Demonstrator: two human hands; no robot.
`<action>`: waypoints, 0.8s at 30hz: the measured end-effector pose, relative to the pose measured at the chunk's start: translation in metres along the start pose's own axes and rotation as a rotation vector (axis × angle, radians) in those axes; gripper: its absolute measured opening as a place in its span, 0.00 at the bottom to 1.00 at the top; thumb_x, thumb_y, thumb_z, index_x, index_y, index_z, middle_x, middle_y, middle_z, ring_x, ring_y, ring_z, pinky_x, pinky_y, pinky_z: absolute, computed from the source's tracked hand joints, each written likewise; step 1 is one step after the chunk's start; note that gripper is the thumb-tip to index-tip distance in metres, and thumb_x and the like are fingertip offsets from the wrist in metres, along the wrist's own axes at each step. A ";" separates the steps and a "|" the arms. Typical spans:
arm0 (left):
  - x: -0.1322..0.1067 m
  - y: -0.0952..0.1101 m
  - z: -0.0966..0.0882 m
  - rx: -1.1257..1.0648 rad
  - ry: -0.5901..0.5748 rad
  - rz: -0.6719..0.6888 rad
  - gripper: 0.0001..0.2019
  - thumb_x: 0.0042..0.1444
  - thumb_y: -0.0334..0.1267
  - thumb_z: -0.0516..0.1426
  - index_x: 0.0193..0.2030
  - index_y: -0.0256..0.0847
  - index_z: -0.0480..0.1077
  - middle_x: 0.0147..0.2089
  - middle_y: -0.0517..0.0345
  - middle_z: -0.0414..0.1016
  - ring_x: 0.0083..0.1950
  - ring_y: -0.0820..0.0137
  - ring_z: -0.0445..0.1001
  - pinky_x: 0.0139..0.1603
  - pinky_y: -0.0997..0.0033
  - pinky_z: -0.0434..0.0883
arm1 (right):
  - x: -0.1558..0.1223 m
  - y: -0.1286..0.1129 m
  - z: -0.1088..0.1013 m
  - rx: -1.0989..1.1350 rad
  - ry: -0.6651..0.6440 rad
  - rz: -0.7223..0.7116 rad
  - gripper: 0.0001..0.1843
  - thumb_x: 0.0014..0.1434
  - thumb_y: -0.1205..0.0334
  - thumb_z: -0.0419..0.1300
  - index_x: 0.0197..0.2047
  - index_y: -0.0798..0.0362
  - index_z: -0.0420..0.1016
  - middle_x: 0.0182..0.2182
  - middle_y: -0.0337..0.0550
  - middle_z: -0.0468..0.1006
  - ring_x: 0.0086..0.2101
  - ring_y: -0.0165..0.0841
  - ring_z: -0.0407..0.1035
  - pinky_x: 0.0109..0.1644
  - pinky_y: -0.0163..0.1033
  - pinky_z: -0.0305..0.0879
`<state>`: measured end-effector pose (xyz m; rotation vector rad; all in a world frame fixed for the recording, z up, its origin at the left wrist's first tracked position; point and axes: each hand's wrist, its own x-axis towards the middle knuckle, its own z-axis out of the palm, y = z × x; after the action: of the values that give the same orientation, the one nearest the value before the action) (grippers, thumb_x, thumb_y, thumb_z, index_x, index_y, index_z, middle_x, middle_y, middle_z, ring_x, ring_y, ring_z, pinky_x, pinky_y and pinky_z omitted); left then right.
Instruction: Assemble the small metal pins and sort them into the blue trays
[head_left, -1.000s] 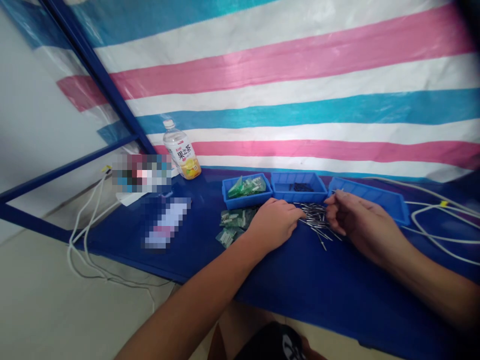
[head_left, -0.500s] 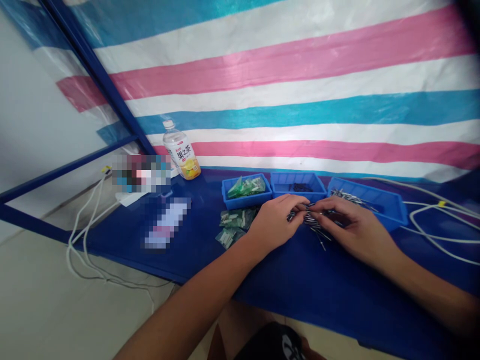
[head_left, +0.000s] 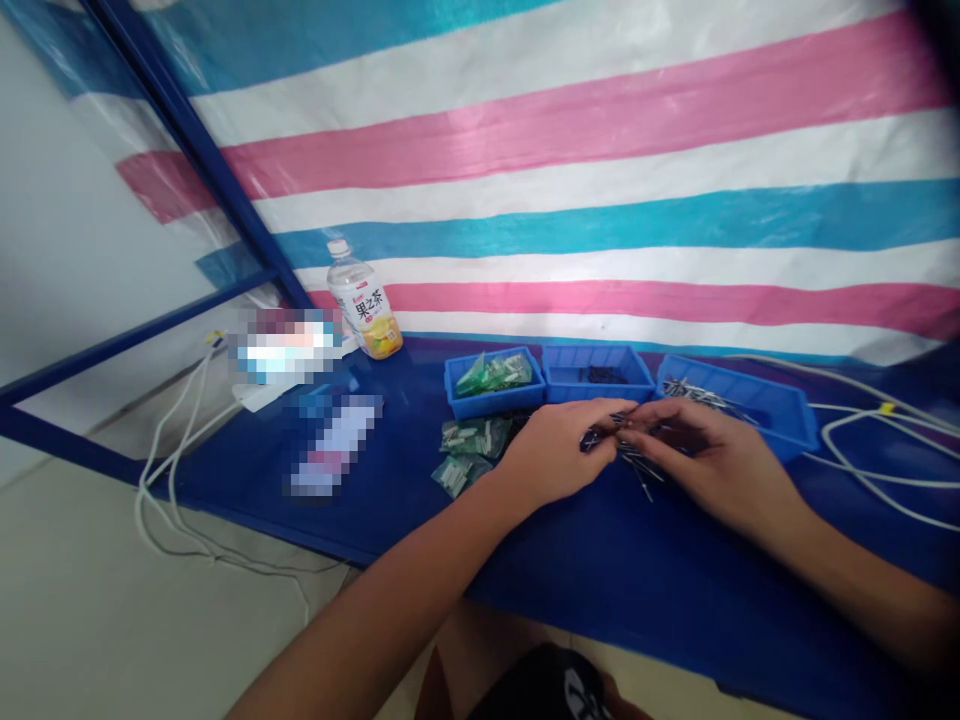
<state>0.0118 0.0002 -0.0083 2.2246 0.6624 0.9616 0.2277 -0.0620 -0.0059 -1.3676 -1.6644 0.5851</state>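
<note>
Over a loose pile of thin metal rods, some with dark parts, my two hands meet at the fingertips. My left hand is closed, thumb and fingers pinched at the pile's upper left. Close against it, my right hand pinches with thumb and forefinger. What lies between the fingertips is small and dark, and I cannot make it out. Behind my right hand a blue bin holds more metal rods. The middle blue bin has small black pieces in it.
At left of the row, another blue bin contains green plastic packets. Small clear bags lie in front of it. A drink bottle stands farther left. White cables run along the right; a striped sheet hangs behind.
My left hand has shifted slightly down, its fingers curling more over the pile. My right hand stays nearly in place, still pinched beside it.
</note>
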 end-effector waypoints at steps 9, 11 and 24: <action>0.003 0.008 -0.005 -0.071 0.091 -0.055 0.12 0.69 0.36 0.61 0.55 0.39 0.82 0.48 0.54 0.89 0.49 0.65 0.86 0.55 0.68 0.79 | -0.002 0.009 0.001 -0.030 -0.034 0.019 0.12 0.67 0.49 0.67 0.49 0.45 0.81 0.45 0.46 0.86 0.38 0.41 0.82 0.36 0.43 0.78; 0.003 0.008 -0.005 -0.058 0.076 -0.063 0.11 0.70 0.39 0.60 0.52 0.39 0.83 0.49 0.54 0.88 0.49 0.64 0.86 0.54 0.67 0.79 | -0.002 0.009 0.002 -0.040 -0.048 0.017 0.11 0.67 0.51 0.67 0.48 0.46 0.80 0.44 0.45 0.86 0.37 0.41 0.81 0.36 0.43 0.77; 0.001 0.012 -0.005 -0.086 0.017 -0.182 0.21 0.71 0.48 0.61 0.65 0.41 0.78 0.45 0.53 0.89 0.39 0.65 0.85 0.46 0.66 0.80 | -0.002 0.008 0.004 0.043 -0.052 -0.022 0.18 0.67 0.56 0.65 0.59 0.44 0.71 0.38 0.41 0.78 0.38 0.38 0.77 0.42 0.42 0.78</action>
<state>0.0107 -0.0059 0.0034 2.0439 0.8005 0.9006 0.2281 -0.0608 -0.0149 -1.3123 -1.6969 0.6449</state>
